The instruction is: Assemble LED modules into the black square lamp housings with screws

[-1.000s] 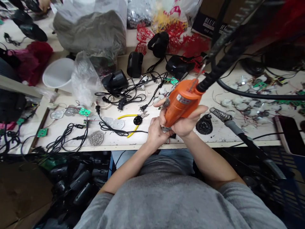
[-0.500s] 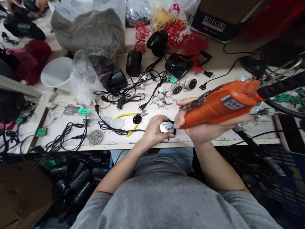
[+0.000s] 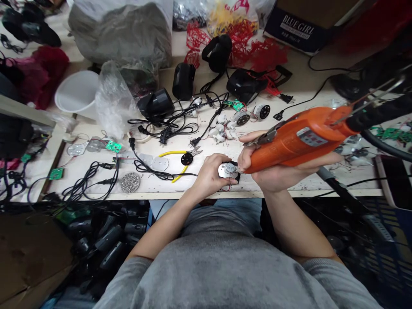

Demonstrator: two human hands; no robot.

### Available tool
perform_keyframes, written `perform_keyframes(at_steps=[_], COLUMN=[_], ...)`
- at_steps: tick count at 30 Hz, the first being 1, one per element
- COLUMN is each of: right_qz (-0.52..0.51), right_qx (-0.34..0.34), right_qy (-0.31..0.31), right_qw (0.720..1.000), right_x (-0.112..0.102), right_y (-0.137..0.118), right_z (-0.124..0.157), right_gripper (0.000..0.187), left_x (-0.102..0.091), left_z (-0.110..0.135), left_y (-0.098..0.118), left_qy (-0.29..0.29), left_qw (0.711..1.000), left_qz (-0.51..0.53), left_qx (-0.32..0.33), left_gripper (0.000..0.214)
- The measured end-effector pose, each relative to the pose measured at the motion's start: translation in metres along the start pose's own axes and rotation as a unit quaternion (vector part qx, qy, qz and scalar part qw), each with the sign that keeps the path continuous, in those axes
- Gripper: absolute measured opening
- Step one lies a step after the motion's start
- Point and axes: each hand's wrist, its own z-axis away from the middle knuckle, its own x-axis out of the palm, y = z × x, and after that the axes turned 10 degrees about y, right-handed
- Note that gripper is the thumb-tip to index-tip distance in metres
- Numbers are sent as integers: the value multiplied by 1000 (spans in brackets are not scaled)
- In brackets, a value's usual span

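My right hand (image 3: 273,176) is closed around an orange electric screwdriver (image 3: 289,141), its tip end pointing left and down toward the bench. My left hand (image 3: 210,174) grips a small motor on a white plate (image 3: 229,168), seated in a dark piece at the bench's front edge. A thin red wire loops out below it. The screwdriver's nose is close to the motor's right side; whether the bit touches a screw I cannot tell. Left of my left hand lie yellow-handled cutters (image 3: 174,153) with a round black disc (image 3: 187,159) on them.
A round dish of screws (image 3: 130,183) stands at the left front. Black cords (image 3: 174,126), black housings (image 3: 183,81) and white motor parts (image 3: 222,130) lie behind my hands. A white tub (image 3: 75,95) is at the back left, a phone (image 3: 394,180) at the right edge.
The view has shifted slightly, so the bench items sit a little differently in the picture. Both hands keep their holds, and the screwdriver stays beside the motor.
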Motion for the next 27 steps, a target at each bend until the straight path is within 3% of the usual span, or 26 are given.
perform_keyframes(at_steps=[8,15,27], right_qz=[1,9,1], right_qx=[-54,-26,25], right_qy=[35,6,25], right_qw=[998,1000,999], right_x=[11,17,15], right_y=[4,-2,0], right_z=[0,-5,-3], right_gripper=[103,97,89], left_x=[0,1,3], left_z=[1,2,4], left_y=[2,-1,-7], left_qy=[4,15,28], left_qw=[1000,1000,999], left_qz=[3,6,13], left_qx=[-2,11,27], left_gripper=[56,56,52])
